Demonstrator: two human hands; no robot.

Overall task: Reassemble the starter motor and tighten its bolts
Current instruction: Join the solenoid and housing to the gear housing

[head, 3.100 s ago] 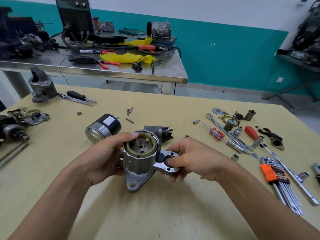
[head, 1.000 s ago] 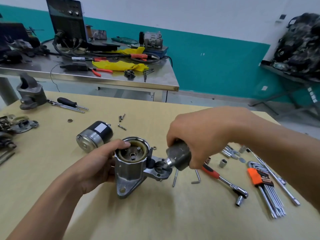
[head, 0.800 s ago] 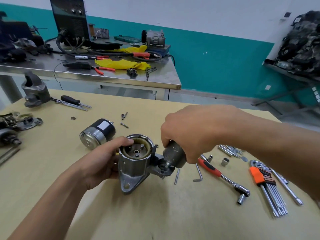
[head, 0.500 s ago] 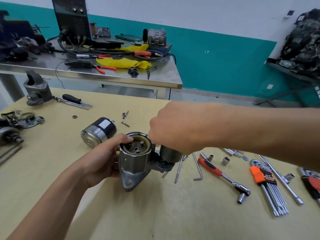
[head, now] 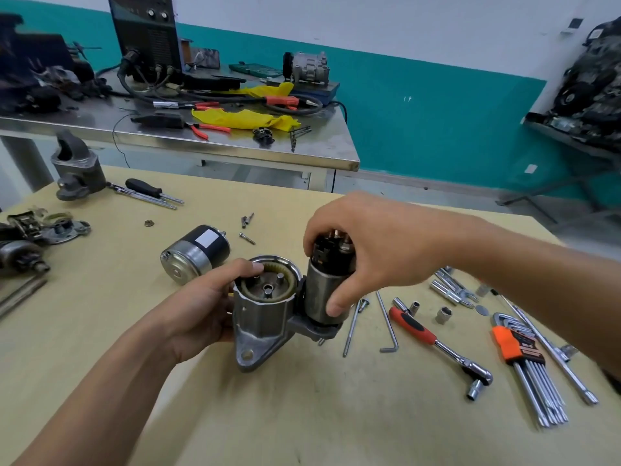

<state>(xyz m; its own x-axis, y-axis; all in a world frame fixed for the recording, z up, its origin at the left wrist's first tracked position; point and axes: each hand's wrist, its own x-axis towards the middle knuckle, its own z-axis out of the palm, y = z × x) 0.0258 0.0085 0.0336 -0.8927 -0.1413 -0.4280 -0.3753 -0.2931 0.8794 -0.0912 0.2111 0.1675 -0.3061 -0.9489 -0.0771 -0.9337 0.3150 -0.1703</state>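
Orange-handled ratchet (head: 440, 344), hex keys (head: 524, 364) and long bolt (head: 353, 326) lie beside the housing (head: 262, 317).

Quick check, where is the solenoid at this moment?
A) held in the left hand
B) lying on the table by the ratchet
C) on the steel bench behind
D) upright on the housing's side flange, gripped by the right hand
D: the solenoid stands upright on the side flange of the housing, with the right hand curled round it while the left hand holds the housing.
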